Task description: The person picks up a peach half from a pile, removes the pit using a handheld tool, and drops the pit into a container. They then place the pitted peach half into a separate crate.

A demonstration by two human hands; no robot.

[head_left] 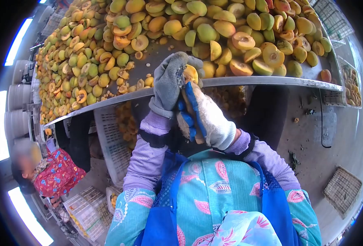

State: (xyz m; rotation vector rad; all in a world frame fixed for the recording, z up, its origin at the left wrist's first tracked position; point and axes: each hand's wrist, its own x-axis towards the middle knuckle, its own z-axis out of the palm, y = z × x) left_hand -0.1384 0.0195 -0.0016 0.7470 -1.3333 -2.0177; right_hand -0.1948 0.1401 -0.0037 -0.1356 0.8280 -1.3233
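Note:
My left hand (169,80), in a grey glove with dark stains, is closed around a yellow peach half (190,74) at the table's front edge. Against that fruit works my right hand (204,117), in a white glove with blue-coated fingers. Its fingers are curled tightly, and the thumb side meets the lower part of the peach. Whatever those fingers grip is mostly hidden; only a narrow brownish strip shows between them. Just beyond both hands, cut peach halves (243,41) with green, yellow and reddish skin lie heaped.
The metal table (157,57) has a raised front rim and bears small pits and scraps. White plastic crates (112,143) stand below left, and another crate (342,190) is on the floor at right. A co-worker (58,172) in red patterned clothing is at left.

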